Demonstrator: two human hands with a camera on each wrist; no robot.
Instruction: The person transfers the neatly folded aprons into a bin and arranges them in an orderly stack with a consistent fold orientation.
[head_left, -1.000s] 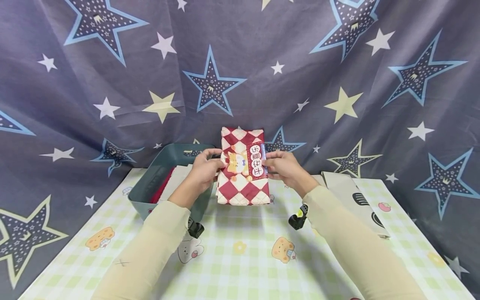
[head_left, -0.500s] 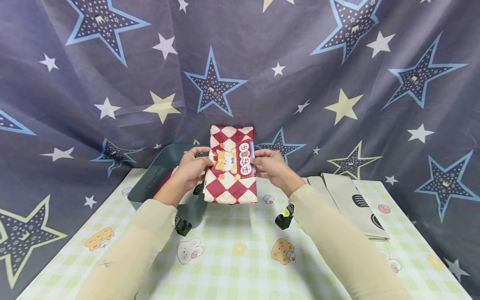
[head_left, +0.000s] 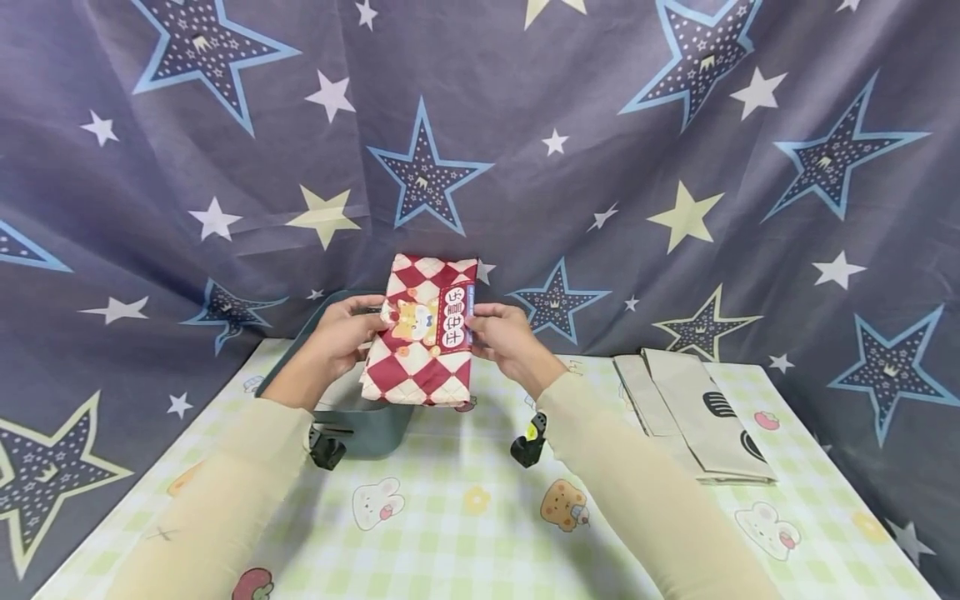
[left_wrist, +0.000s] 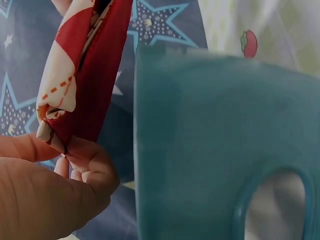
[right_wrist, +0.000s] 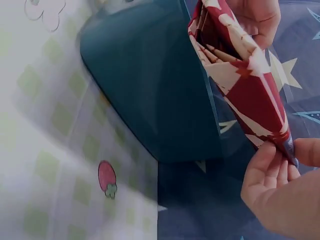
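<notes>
The folded cloth point(head_left: 420, 333), pinched at opposite edges by left hand point(head_left: 339, 340) and right hand point(head_left: 506, 337), has been shifted leftward, held up by the basket point(head_left: 378, 432) near the far-left corner of the desk point(head_left: 427, 542); the carry seems advanced.

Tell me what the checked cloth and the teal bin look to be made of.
Cloth: likely woven fabric, smooth and printed, judging by its soft folded layers; cotton or synthetic, I can't tell.
Bin: probably moulded plastic, smooth with a slight sheen; its wall is stiff and evenly coloured, with a rounded cut-out.
</notes>
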